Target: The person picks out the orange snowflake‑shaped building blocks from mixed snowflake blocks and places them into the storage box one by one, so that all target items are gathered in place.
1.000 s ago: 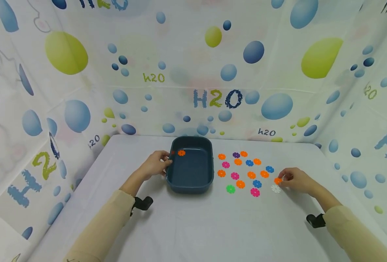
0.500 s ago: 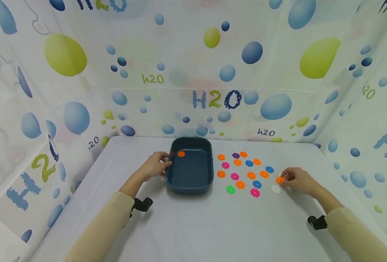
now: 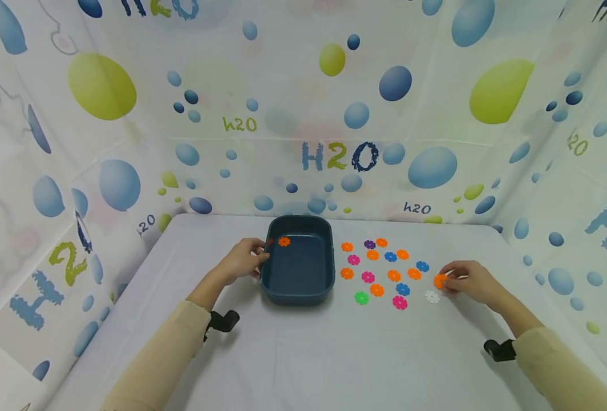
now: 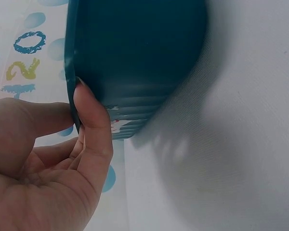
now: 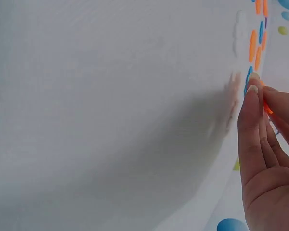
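My left hand pinches the left rim of a dark blue plastic bin; in the left wrist view, the thumb and fingers are on either side of that rim. One orange flower-shaped disc lies inside the bin toward its far left. Over on the right, my right hand pinches another orange flower-shaped disc between thumb and fingertips. In the right wrist view the fingers mostly cover this disc. Just below it on the table is a white flower disc.
Several flower discs in orange, blue, pink and purple lie flat between bin and right hand, among them a green disc and a pink disc. A white cloth covers the table. A printed curtain stands behind and along both sides.
The right hand has shifted slightly right with the orange disc, which now shows more of its face. The left hand and the bin have stayed in place.
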Demonstrator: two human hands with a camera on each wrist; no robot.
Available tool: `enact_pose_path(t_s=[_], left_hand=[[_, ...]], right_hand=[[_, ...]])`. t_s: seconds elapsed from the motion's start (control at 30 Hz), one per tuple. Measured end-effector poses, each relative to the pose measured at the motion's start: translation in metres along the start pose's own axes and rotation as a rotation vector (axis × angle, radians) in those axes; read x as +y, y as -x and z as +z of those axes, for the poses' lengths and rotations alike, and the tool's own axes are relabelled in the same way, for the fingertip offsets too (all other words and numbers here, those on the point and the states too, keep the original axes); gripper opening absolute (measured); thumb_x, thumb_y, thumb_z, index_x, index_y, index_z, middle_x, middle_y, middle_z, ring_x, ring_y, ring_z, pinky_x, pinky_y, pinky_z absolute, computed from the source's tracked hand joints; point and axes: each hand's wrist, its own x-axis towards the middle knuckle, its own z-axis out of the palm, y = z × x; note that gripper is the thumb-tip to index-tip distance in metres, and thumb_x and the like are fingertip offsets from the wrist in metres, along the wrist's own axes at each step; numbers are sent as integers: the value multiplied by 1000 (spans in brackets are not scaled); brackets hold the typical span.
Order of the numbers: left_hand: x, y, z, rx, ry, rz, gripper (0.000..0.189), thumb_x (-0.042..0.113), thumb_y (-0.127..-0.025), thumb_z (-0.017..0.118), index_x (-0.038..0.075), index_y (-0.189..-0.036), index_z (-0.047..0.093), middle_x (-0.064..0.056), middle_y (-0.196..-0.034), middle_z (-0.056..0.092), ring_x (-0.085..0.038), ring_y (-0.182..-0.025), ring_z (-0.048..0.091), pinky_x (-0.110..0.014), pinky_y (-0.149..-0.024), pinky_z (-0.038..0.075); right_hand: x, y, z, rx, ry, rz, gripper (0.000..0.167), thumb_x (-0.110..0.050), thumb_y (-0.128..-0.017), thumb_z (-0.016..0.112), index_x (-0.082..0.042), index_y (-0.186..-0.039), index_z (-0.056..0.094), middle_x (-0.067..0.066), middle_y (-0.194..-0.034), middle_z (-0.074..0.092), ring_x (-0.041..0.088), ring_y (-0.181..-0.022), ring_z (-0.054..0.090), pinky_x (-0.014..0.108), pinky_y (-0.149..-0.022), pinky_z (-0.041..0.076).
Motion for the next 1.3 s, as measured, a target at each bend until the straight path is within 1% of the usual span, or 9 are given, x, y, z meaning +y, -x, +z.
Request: enact_pose_path(t_s=[0.13,0.3,0.43,0.6,0.77,0.9,1.1,1.2,1.3], left_hand=[[0,0,-1,4,-4,0,43,8,-105,55,-13,-142,44,-16,-104,54,-20,-75,61,-30,-63,62],[0,1,-2,10,-9,1,42,8,-105,55,-12,-140,46,-16,-103,54,-20,-76,61,-30,-62,62],[0,0,-2,10,-4,-1,42,8,-105,55,-12,-141,46,-16,-103,55,-20,-75,61,-30,-63,62],[-1,0,-1,4,5,0,44,9,-105,55,-13,-142,44,-17,-105,55,-20,-73,62,-31,-63,62],[-1,1,0,11,6,5,44,8,-105,55,-13,-142,45,-17,-105,55,-20,-73,63,-32,-63,63],[-2,-1,1,9,13,13,43,8,-105,55,-13,-141,46,-16,-103,54,-20,-74,62,-32,-64,63],[-3,0,1,7,11,17,43,8,-105,55,-13,-141,46,-16,-102,55,-20,-72,63,-31,-64,63],[-2,0,1,6,11,14,44,8,-105,55,-13,-142,45,-16,-103,56,-19,-71,63,-31,-63,63],[-1,1,1,2,14,16,45,8,-105,55,-14,-142,44,-17,-103,55,-19,-70,63,-31,-63,62]], right_hand=[[-10,-2,-1,3,-40,-30,34,-15,-101,66,5,-129,63,15,-107,68,24,-88,68,25,-79,61],[-31,-5,-1,-2,-79,-84,34,-14,-102,64,4,-130,62,15,-106,68,27,-91,72,25,-82,61],[-51,-8,5,-5,-105,-112,33,-13,-102,63,4,-130,62,16,-104,68,29,-92,72,26,-83,61],[-74,-13,18,1,-113,-113,33,-14,-101,65,3,-130,62,16,-105,67,28,-92,73,25,-83,61],[-93,-19,29,-6,-136,-157,33,-13,-101,65,3,-130,62,18,-106,67,33,-95,73,32,-85,62],[-105,-22,37,-29,-188,-185,31,-11,-102,64,3,-129,62,19,-109,68,37,-97,72,37,-87,62],[-121,-28,53,-59,-247,-236,32,-9,-101,66,6,-129,62,21,-105,67,43,-97,71,42,-88,62],[-129,-32,62,-66,-265,-247,30,-10,-101,66,5,-127,63,20,-104,66,42,-96,72,38,-87,62],[-139,-37,70,-69,-275,-246,29,-11,-101,66,2,-127,64,18,-104,67,38,-96,73,32,-86,62]])
